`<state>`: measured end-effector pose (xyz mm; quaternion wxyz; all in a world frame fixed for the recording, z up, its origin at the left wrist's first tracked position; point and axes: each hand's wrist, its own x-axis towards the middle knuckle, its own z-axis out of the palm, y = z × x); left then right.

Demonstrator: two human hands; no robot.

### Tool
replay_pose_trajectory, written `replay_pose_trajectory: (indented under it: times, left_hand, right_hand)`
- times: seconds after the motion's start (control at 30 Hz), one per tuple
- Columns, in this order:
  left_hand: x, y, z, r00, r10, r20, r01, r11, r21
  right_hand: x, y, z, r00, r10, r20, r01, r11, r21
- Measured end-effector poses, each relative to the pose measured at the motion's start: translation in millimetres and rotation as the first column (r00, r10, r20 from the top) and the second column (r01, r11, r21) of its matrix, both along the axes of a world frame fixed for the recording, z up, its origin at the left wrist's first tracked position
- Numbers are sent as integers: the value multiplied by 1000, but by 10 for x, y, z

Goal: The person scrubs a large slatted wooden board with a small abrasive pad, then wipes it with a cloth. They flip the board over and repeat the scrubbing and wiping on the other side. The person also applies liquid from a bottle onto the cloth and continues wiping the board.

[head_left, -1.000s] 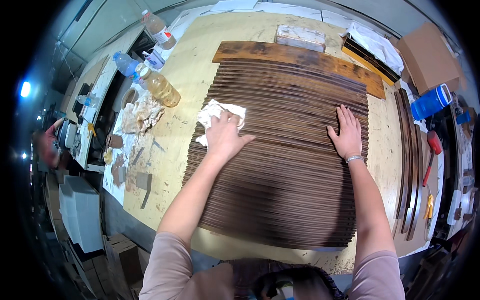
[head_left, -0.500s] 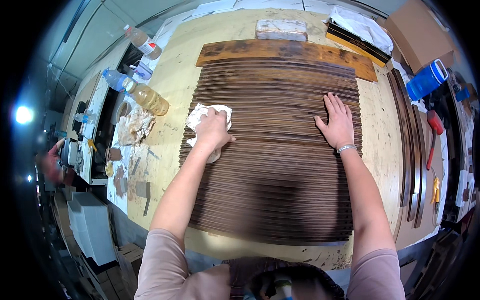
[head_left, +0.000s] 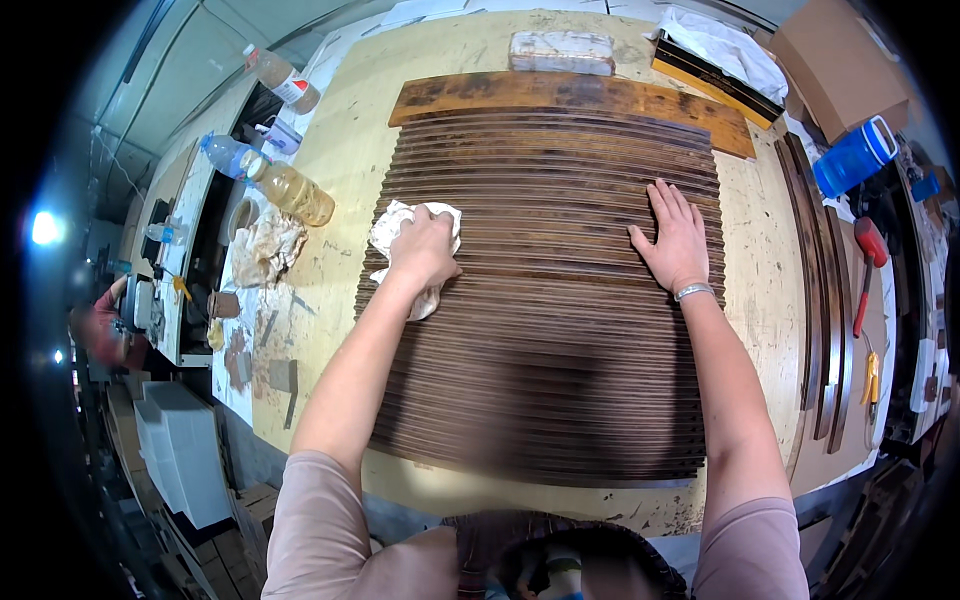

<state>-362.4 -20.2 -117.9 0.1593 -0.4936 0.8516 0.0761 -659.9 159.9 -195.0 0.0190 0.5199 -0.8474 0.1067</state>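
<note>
Presently under the hands: we find a close row of dark-stained wooden slats (head_left: pixel 560 250) lying flat on the tabletop (head_left: pixel 350 130), directly before the person.
Slat long axis: left to right across the person's front, with slight bowing that we attribute to the lens.
Left hand (head_left: pixel 424 250): on the white rag (head_left: pixel 388 230), at the left ends of the slats; fingers bent and closed over its folds. We cannot tell how tight the grip is, as the fingertips are partly buried.
Right hand (head_left: pixel 678 245): palm down near the slats' right ends, nothing held; fingers extended and lightly parted, pointing away from the person and so crosswise to the slats, thumb set wide.
Governing relation: from the left fingers, the slats' length extends rightward, toward the right hand; we note both hands roughly level in depth and well apart.
Rag position: under the left hand, one flap trailing toward the person; the right hand is well clear of it.
Far side: a flat amber-brown board (head_left: pixel 570 100) lies beyond the slats, broadly parallel.
Right side: loose dark strips (head_left: pixel 825 320) lie apart, roughly square to the slats.
</note>
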Motion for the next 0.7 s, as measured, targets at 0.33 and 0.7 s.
replay_pose_trajectory:
  times: [0.33, 0.7]
  left_hand:
    - [-6, -32, -2, 1000, -12, 20, 12, 999, 30]
    - [-113, -71, 60, 995, 17, 98, -24, 997, 77]
  right_hand:
    - [-5, -6, -15, 1000, -7, 1, 7, 1000, 13]
    - [-19, -6, -40, 1000, -3, -5, 3, 1000, -3]
